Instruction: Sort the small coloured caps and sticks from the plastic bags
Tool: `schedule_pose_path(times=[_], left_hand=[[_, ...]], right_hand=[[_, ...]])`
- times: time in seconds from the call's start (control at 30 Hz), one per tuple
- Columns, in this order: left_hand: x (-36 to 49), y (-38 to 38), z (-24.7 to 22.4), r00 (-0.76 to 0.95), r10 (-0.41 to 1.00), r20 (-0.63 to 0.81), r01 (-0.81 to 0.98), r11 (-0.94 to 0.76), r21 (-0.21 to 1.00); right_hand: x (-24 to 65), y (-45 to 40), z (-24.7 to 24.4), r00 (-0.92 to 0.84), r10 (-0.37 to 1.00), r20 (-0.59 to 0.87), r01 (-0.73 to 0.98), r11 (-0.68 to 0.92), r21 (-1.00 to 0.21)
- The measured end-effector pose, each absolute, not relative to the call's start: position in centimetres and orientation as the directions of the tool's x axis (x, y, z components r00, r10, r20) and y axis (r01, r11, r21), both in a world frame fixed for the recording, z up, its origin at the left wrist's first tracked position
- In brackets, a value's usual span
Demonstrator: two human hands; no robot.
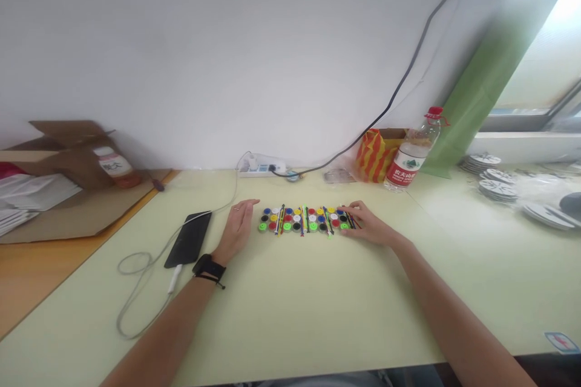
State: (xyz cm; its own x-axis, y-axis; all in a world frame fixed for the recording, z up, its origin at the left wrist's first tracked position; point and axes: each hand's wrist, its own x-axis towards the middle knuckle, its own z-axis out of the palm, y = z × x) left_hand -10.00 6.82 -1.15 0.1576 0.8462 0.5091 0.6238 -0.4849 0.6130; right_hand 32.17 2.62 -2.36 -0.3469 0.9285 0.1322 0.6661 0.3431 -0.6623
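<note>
A: Where do the small round pieces (287, 227) lie?

B: Between the left hand (239, 222) and the right hand (371, 227), in three multicoloured rows on the smooth, pale tabletop (318, 302); slender rods (305, 217) lie crosswise among them.

A: And the grasp?

B: Left hand: empty, fingers extended, just beside one end. Right hand: thumb and fingers bracket the other; whether they grip cannot be told.
</note>
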Motion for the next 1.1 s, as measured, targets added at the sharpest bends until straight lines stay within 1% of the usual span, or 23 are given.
schedule_pose_path(times=[0.2, 0.4, 0.47, 0.53, 0.63, 0.73, 0.83, 0.97, 1.03, 1.1], left_hand=[[-10.1, 7.4, -2.2, 0.202, 0.896, 0.395, 0.612, -0.430, 0.663], [-9.9, 7.1, -2.2, 0.221, 0.912, 0.345, 0.597, -0.406, 0.691], [-9.8, 7.0, -2.1, 0.217, 0.915, 0.340, 0.588, -0.400, 0.703], [-9.8, 6.9, -2.0, 0.206, 0.921, 0.330, 0.563, -0.387, 0.730], [-9.9, 7.0, -1.7, 0.176, 0.934, 0.310, 0.531, -0.356, 0.769], [-10.0, 7.0, -1.2, 0.138, 0.951, 0.278, 0.500, -0.309, 0.809], [-10.2, 7.1, -0.8, 0.098, 0.964, 0.247, 0.432, -0.265, 0.862], [-10.6, 7.8, -1.0, 0.046, 0.977, 0.207, 0.287, -0.211, 0.934], [-10.9, 8.3, -1.3, 0.025, 0.984, 0.179, 0.189, -0.180, 0.965], [-11.1, 8.7, -1.4, -0.001, 0.990, 0.141, 0.075, -0.141, 0.987]], right_hand=[[32.0, 2.5, -2.0, -0.313, 0.944, 0.107, 0.657, 0.296, -0.694], [31.5, 2.3, -1.8, -0.332, 0.933, 0.142, 0.625, 0.330, -0.707], [31.6, 2.4, -1.8, -0.308, 0.937, 0.167, 0.623, 0.331, -0.709], [32.0, 2.8, -2.0, -0.220, 0.953, 0.206, 0.621, 0.300, -0.724], [33.1, 3.5, -2.6, 0.008, 0.965, 0.261, 0.596, 0.205, -0.776], [33.9, 4.0, -3.4, 0.151, 0.957, 0.248, 0.555, 0.126, -0.822], [33.9, 4.1, -3.8, 0.197, 0.952, 0.236, 0.530, 0.100, -0.842], [33.4, 4.2, -3.8, 0.202, 0.946, 0.254, 0.500, 0.123, -0.857], [33.2, 4.2, -3.8, 0.208, 0.948, 0.239, 0.422, 0.133, -0.897], [33.1, 4.4, -4.0, 0.213, 0.956, 0.200, 0.285, 0.135, -0.949]])
